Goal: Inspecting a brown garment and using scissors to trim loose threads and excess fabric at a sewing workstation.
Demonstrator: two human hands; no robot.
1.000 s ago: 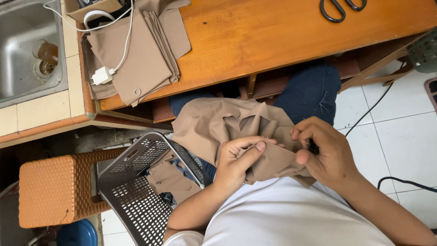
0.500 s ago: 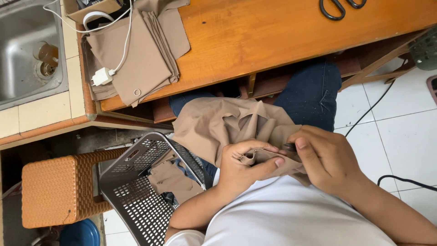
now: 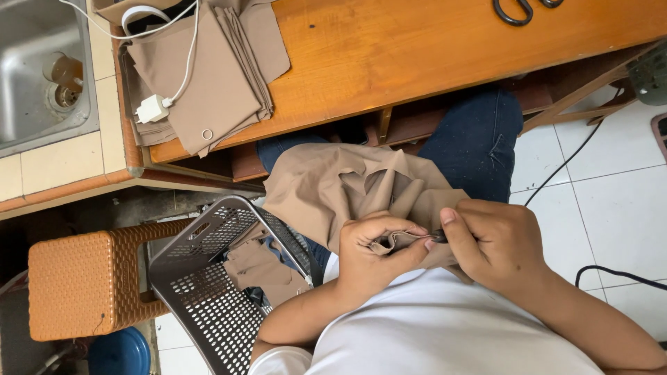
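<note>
Two hands work the tan fabric piece (image 3: 333,191) on the lap: left hand (image 3: 379,250) clenches a folded edge to steady it; right hand (image 3: 497,243) pinches a small dark tool (image 3: 439,237) at that fold.

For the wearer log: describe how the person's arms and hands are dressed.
Both hands, left hand and right hand, are bare: no gloves, rings or watch visible. The forearms are uncovered. A short white fabric sleeve shows at the left upper arm, part of a white shirt.
</note>
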